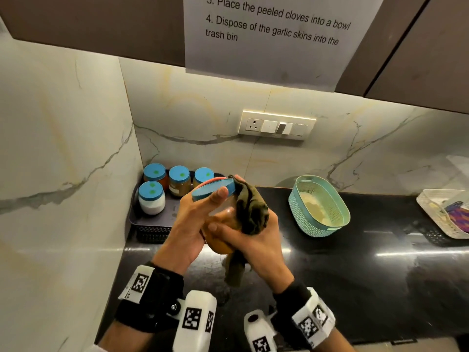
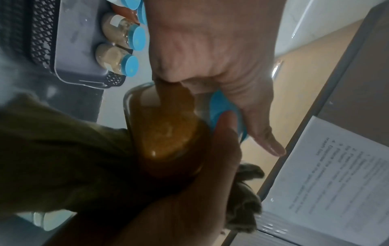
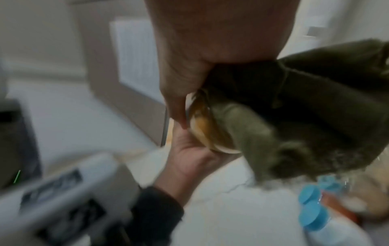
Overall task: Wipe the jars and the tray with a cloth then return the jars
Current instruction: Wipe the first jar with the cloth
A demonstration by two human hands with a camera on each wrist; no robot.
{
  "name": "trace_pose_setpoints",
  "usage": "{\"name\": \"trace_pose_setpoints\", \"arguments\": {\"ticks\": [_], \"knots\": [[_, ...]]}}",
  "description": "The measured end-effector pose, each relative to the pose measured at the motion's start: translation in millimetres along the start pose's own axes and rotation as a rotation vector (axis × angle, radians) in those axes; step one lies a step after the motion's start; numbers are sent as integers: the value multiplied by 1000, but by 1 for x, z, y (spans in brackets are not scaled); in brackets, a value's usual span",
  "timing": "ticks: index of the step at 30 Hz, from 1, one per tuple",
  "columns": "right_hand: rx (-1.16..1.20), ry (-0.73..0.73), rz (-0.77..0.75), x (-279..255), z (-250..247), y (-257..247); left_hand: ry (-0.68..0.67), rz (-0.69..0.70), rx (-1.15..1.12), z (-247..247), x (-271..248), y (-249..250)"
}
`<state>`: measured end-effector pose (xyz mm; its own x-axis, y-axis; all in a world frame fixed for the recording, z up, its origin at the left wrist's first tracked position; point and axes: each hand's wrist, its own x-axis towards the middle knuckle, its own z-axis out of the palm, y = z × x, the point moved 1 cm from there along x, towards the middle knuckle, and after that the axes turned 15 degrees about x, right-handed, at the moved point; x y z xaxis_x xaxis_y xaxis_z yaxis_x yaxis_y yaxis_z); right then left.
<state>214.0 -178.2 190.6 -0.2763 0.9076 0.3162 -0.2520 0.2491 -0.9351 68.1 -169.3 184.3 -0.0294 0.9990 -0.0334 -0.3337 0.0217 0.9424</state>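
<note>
Evidently mid-task: one jar (image 1: 223, 224) of orange-brown paste was off tray, held tilted above counter (image 1: 355, 262) at centre; left hand (image 1: 189, 229) wrapped round it, thumb on blue lid; right hand (image 1: 256, 246) clamped olive cloth (image 1: 250, 212) against jar's side. Beyond, at 11 o'clock, four jars (image 1: 151, 200) stood on grey tray (image 1: 152, 219); whether any were already wiped couldn't be told. Tray wipe and return judged pending

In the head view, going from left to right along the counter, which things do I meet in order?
Dark tray with four blue-lidded jars → held jar in the left hand → olive cloth under the right hand → teal basket → white tray at the right edge.
</note>
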Motion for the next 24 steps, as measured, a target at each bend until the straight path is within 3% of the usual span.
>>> {"name": "trace_pose_setpoints", "arguments": {"ticks": [3,5,9,11,13,15,18,22,24], "knots": [[-61,20,-198,-5,3,-4,-68,-3,-81,-2,-3,1],[-145,-43,-292,-2,-4,3,-45,-18,-112,-1,-3,-1],[-87,-30,-99,5,-2,4,37,-26,-61,0,3,-1],[-145,1,-152,1,3,4,28,-32,-79,0,2,-1],[-309,-49,-313,-6,3,9,26,-35,-74,1,-1,-1],[-340,-79,-333,-7,-3,16,65,-44,-43,5,-3,-2],[-222,-58,-228,-6,-6,19,69,-98,-7,11,-7,3],[67,17,70,2,-25,3,-134,-132,-20,-1,-12,7],[302,-16,265,4,-34,-2,-229,-121,-30,-8,-13,10]]}}
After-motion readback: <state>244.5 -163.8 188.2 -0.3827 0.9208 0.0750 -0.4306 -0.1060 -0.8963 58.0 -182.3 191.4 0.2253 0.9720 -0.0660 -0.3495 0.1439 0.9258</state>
